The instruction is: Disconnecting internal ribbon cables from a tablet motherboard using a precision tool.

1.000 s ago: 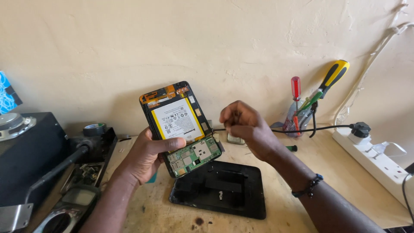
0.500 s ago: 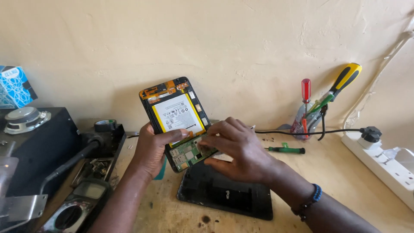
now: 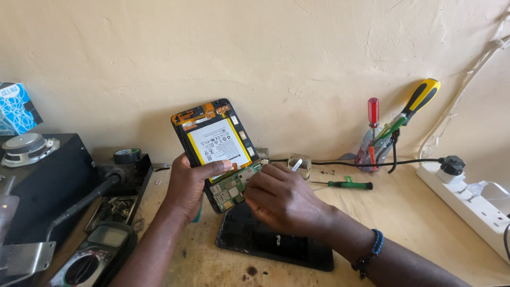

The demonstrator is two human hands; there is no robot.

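Since the earlier frame the right hand [image 3: 281,199] has settled lower on the tablet [image 3: 218,151], its fingers now pressing the green board [image 3: 234,186] at the tablet's lower end; half a second back it lay further across it. The left hand [image 3: 188,183] still grips the tablet from the left side, thumb laid over the lower edge of the battery [image 3: 219,142]. Whether the right hand pinches a tool I cannot tell; a small pale tip [image 3: 296,165] shows just above its knuckles.

The tablet is held above the bench [image 3: 414,223], back open toward the camera. Its long axis tilts, upper end pointing up and left toward the wall, lower end down and right toward the right hand.

Counted: one opened tablet, one white battery, one black cover [image 3: 273,239] lying flat beneath the hands, one green screwdriver [image 3: 345,184] on the bench, and one red [image 3: 373,114] and one yellow-handled screwdriver [image 3: 419,98] standing against the wall. One meter [image 3: 93,258] lies at lower left, one power strip [image 3: 467,199] at right.
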